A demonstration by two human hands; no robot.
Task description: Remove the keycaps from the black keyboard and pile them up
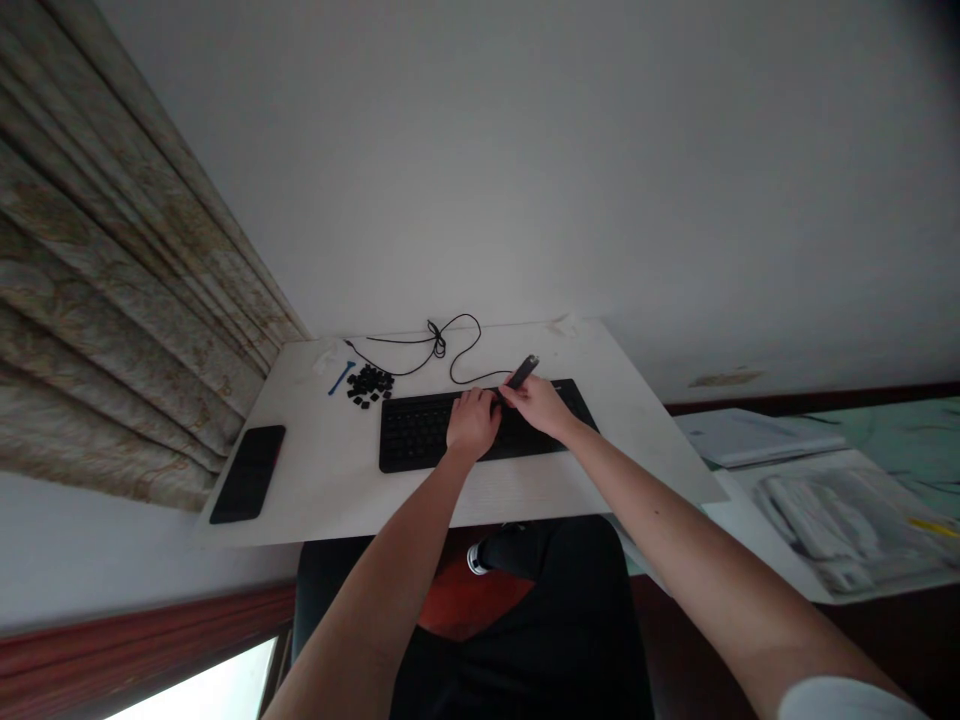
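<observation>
A black keyboard [416,432] lies on the white table. My left hand [473,422] rests palm-down across its middle, fingers laid over the keys towards the far edge. Just right of it, my right hand [538,402] is closed around a dark, stick-like tool [523,371], whose upper end points up and to the right. Its lower end reaches down to the keyboard by my left thumb, where the exact contact is hidden. A pile of loose black keycaps [370,383] sits beyond the keyboard's left end, and a small blue tool [342,377] lies beside the pile.
A black cable [437,342], partly bundled, winds behind the keyboard. At the table's left edge lies a black phone [249,474]. Patterned curtains [127,250] hang on the left, and the wall rises behind the table. Lower right, a plastic-wrapped package [840,520] lies on another surface.
</observation>
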